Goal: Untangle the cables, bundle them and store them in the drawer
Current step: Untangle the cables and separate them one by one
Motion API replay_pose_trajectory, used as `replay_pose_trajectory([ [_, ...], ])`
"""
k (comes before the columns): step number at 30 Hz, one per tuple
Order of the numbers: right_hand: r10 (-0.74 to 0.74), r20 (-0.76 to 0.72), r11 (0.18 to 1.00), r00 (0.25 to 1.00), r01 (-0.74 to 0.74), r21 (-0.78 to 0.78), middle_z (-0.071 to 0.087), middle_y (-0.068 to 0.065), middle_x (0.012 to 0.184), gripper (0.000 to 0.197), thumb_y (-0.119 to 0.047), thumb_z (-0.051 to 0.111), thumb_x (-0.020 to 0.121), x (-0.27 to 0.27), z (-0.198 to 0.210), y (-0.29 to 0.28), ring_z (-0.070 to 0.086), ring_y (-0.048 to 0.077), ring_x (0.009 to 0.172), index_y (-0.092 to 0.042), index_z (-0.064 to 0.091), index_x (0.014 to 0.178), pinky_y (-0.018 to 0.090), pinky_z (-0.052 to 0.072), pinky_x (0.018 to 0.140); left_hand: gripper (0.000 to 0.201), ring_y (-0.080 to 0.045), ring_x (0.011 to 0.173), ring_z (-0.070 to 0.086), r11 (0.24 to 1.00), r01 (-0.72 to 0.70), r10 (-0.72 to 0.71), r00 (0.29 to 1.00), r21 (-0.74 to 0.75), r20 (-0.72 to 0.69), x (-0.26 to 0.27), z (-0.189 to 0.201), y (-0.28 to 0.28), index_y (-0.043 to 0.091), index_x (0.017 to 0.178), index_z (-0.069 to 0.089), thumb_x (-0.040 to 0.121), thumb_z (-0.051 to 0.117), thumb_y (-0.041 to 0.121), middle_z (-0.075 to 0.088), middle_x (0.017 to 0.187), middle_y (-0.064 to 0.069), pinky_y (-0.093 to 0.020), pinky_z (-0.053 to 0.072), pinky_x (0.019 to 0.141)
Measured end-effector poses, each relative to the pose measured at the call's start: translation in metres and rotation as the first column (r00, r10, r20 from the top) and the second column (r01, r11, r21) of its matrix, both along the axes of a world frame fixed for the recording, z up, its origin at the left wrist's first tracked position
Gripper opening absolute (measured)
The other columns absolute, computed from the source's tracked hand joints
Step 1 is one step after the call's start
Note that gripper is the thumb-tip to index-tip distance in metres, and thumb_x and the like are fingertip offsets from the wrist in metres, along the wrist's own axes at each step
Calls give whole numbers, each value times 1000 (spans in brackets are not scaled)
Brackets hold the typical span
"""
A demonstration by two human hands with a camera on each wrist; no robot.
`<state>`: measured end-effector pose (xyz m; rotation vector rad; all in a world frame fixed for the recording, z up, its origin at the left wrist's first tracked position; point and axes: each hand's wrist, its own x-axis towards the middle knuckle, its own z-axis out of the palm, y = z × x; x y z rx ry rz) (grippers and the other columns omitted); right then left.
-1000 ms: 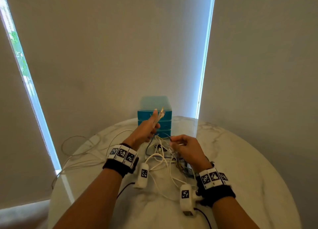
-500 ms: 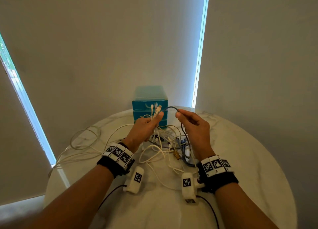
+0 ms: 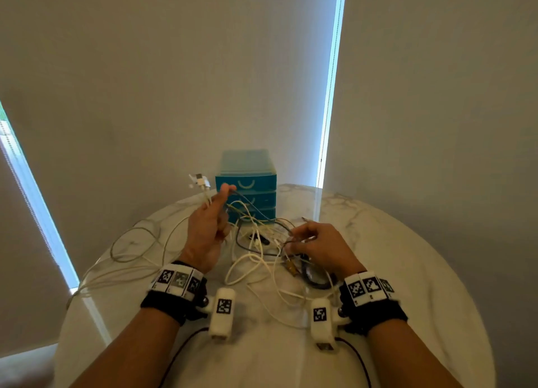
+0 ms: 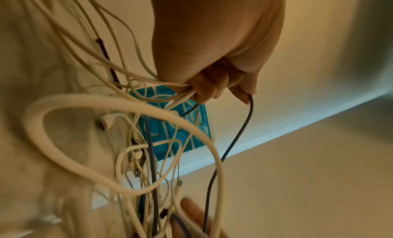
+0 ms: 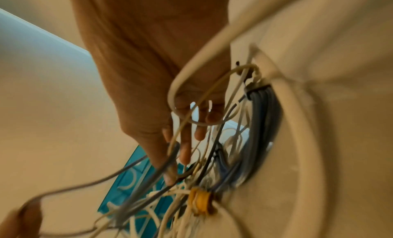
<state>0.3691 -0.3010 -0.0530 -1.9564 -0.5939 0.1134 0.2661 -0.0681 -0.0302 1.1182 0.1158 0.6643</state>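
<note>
A tangle of white and dark cables [image 3: 262, 250] lies on the round marble table [image 3: 407, 256] in front of a teal three-drawer unit [image 3: 247, 180], whose drawers are all closed. My left hand [image 3: 224, 195] is raised left of the unit. It grips several white cable ends [image 4: 180, 88], their plugs [image 3: 199, 180] sticking up, and a dark cable [image 4: 251, 110] runs from its fingertip. My right hand [image 3: 294, 239] sits low on the tangle and pinches a dark cable [image 5: 170, 159] between thumb and finger.
A grey tied coil [image 5: 261, 124] and a yellow connector [image 5: 199, 203] lie under my right hand. Loose white cable loops [image 3: 131, 242] trail over the table's left side and off its edge. Walls stand close behind the table.
My left hand has lifted the white cable ends up and to the left. My right hand has dropped from beside the drawer unit down onto the tangle.
</note>
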Motion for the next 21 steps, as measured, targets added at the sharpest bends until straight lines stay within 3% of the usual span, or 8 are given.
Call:
replay_pose_trajectory([
  [2, -77, -3, 997, 997, 77, 23, 81, -8, 80, 17, -30, 96, 78, 6, 0, -6, 75, 3, 77, -25, 85, 89, 22, 57, 72, 31, -8, 49, 18, 996, -58, 57, 998, -61, -16, -2, -7, 10, 21, 122, 79, 105, 66, 43, 22, 56, 9, -25, 18, 45],
  [4, -109, -3, 991, 994, 109, 76, 79, -3, 76, 21, -40, 93, 81, 6, 8, -10, 73, 9, 77, -21, 85, 81, 28, 59, 73, 36, -6, 48, 21, 988, -120, 116, 992, -95, -49, -3, -12, 14, 21, 131, 76, 106, 64, 43, 24, 57, 10, -21, 25, 41],
  [8, 39, -277, 944, 960, 56, 325, 53, 1, 58, 42, -49, 81, 92, 0, 23, -15, 44, 15, 52, -10, 71, 80, 29, 37, 54, 42, -6, 47, 25, 988, -143, 136, 985, -62, -110, 0, -19, 11, 15, 131, 73, 106, 62, 46, 29, 58, 9, -21, 26, 40],
  [10, 176, -368, 877, 913, 25, 480, 49, -1, 63, 37, -49, 73, 99, -3, 27, -15, 39, 12, 51, -14, 68, 88, 28, 30, 52, 49, -9, 50, 24, 994, -84, 94, 983, 70, -159, -1, -17, 6, 11, 121, 76, 102, 64, 55, 30, 60, 7, -26, 21, 45],
  [13, 300, -394, 736, 869, 51, 675, 66, -2, 80, 30, -43, 64, 106, -4, 28, -15, 52, 7, 59, -14, 73, 104, 20, 33, 45, 50, -12, 51, 25, 955, 17, 52, 973, 295, -225, -7, -8, -8, 18, 111, 82, 95, 69, 63, 31, 59, 5, -29, 21, 50],
  [17, 334, -406, 637, 851, 114, 762, 79, 5, 100, 26, -32, 65, 106, -7, 27, -7, 68, 8, 73, -10, 75, 114, 17, 48, 50, 39, -3, 46, 43, 862, 105, 32, 965, 496, -259, -10, 13, -32, 19, 106, 82, 91, 77, 55, 50, 53, 14, -21, 38, 49],
  [19, 338, -401, 619, 851, 119, 776, 80, 7, 105, 27, -32, 65, 106, -9, 27, -2, 69, 10, 78, -9, 75, 116, 18, 51, 53, 29, 7, 60, 66, 796, 189, -19, 957, 574, -289, -9, 23, -45, 23, 112, 82, 92, 81, 44, 72, 67, 22, -10, 54, 67],
  [21, 350, -384, 612, 854, 102, 784, 79, 9, 107, 28, -31, 64, 107, -9, 27, 0, 69, 12, 81, -8, 75, 119, 19, 52, 55, 37, 4, 91, 77, 733, 246, -44, 947, 634, -317, -4, 24, -51, 31, 118, 81, 86, 86, 48, 82, 98, 20, -26, 61, 94],
])
